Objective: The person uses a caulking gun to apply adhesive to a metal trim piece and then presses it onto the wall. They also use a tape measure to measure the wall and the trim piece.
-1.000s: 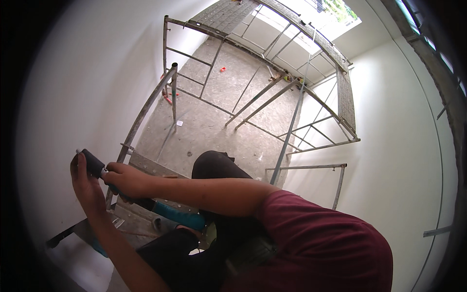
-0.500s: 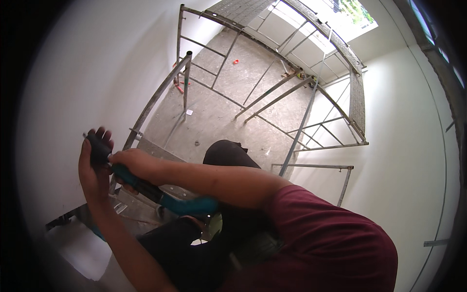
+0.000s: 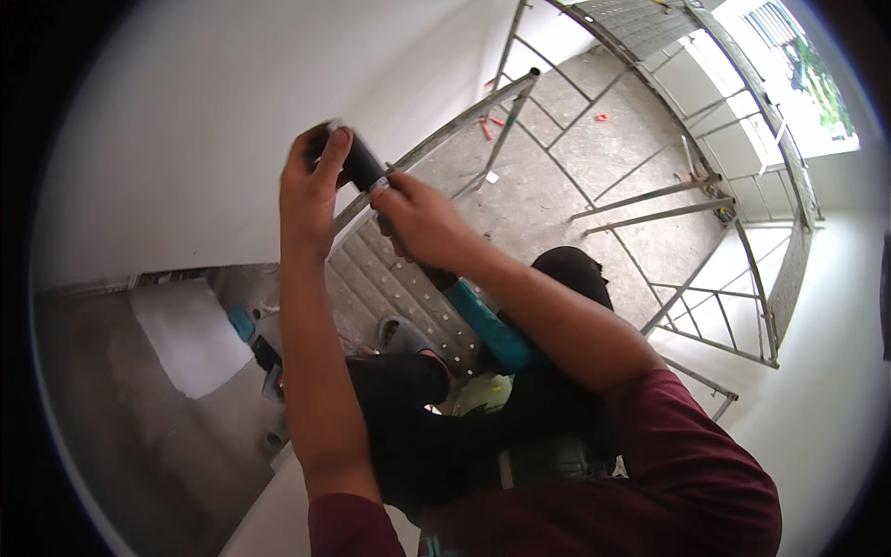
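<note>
Both of my hands are raised in front of me, close to the white wall, on one teal-and-black power tool (image 3: 487, 325). A black cylinder (image 3: 364, 162) forms its front end, pointing up and left. My left hand (image 3: 311, 181) is closed round the far end of that cylinder, with the thumb pressed on the tip. Just behind the cylinder, my right hand (image 3: 422, 223) wraps the tool's neck, where a short metal part shows. The tool's teal rear end slants down toward my lap, partly behind my right forearm.
Under my sandalled foot (image 3: 413, 342) lies a perforated metal scaffold plank (image 3: 380, 288). Scaffold frames (image 3: 650, 200) stand ahead and to the right. Below left, a white sheet (image 3: 190, 339) lies on the concrete floor, beside a teal object (image 3: 240, 321). Small red items (image 3: 487, 128) lie farther off.
The view has swung left, so my hands and the tool appear higher and farther right. My left hand has turned, from fingers extended beside the cylinder to thumb and fingers around its tip.
</note>
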The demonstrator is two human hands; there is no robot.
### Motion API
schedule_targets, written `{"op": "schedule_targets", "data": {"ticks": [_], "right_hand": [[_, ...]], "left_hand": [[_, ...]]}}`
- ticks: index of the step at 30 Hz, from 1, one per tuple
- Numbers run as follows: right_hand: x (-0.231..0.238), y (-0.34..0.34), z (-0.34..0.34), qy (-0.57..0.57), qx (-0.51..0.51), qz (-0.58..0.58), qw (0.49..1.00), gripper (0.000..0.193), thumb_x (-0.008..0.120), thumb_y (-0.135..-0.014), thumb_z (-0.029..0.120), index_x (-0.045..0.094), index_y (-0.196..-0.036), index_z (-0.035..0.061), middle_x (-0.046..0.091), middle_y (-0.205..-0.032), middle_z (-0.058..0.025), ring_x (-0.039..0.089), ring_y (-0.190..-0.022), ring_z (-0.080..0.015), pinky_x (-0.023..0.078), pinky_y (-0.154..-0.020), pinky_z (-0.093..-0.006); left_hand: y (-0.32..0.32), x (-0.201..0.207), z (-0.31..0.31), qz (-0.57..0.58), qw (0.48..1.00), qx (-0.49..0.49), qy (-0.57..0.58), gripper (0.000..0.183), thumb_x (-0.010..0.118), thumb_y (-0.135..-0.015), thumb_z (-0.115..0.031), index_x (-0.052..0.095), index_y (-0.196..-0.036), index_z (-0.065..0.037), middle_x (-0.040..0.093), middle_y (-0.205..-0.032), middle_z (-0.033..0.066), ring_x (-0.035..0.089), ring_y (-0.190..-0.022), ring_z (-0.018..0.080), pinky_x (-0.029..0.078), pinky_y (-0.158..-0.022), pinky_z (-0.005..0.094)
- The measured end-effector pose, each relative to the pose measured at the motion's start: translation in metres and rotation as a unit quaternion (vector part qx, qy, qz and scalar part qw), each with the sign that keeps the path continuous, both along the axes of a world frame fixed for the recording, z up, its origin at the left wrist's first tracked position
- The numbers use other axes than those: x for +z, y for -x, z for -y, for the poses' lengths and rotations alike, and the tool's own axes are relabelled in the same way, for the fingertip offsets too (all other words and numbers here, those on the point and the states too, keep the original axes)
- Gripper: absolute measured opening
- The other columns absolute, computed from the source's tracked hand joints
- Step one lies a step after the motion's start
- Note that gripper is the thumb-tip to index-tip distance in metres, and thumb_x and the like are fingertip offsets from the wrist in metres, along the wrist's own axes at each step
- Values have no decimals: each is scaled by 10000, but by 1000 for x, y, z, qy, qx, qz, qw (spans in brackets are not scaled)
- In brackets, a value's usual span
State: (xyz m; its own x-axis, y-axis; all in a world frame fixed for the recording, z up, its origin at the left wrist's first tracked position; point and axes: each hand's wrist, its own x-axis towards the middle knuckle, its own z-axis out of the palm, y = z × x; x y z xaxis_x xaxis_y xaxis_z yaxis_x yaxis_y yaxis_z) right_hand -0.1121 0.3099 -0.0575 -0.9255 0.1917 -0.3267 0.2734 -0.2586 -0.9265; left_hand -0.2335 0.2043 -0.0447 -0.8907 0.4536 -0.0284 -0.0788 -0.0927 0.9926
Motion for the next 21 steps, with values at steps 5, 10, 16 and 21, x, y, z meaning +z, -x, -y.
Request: {"op": "schedule_targets", "data": {"ticks": [5, 10, 16, 21], "right_hand": [[2, -3, 7, 298, 45, 46, 952, 357, 449, -1001, 372, 558, -998, 32, 542, -709, -43, 534, -505, -152, 467, -464, -306], [-2, 6, 0, -4, 12, 4, 1000, 366, 439, -1005, 343, 520, -999, -14, 576, -723, -89, 578, -539, -203, 490, -510, -371], [-9, 2, 13, 308, 108, 11, 945, 368, 414, -1010, 350, 515, -969, -2, 579, -760, -103, 588, -542, -211, 508, -494, -398], [-21, 4, 20, -174, 16, -85, 981, 347, 415, -1019, 360, 498, -994, 24, 573, -708, -82, 598, -549, -201, 506, -488, -381]], "left_hand": [[6, -14, 21, 113, 989, -44, -81, 395, 641, -954, -213, 557, -1213, 73, 631, -1116, 132, 618, -1041, 220, 501, -943, 335], [-11, 11, 4, 62, 996, -52, -43, 383, 510, -1025, -234, 515, -1297, 35, 586, -1231, 155, 585, -1171, 237, 484, -988, 352], [-5, -7, 24, 148, 982, -30, -115, 391, 611, -972, -235, 525, -1270, 5, 574, -1201, 119, 603, -1064, 217, 517, -921, 339], [-11, 9, 9, 94, 993, -37, -56, 365, 594, -982, -230, 522, -1260, -4, 558, -1197, 118, 595, -1065, 223, 518, -925, 361]]}}
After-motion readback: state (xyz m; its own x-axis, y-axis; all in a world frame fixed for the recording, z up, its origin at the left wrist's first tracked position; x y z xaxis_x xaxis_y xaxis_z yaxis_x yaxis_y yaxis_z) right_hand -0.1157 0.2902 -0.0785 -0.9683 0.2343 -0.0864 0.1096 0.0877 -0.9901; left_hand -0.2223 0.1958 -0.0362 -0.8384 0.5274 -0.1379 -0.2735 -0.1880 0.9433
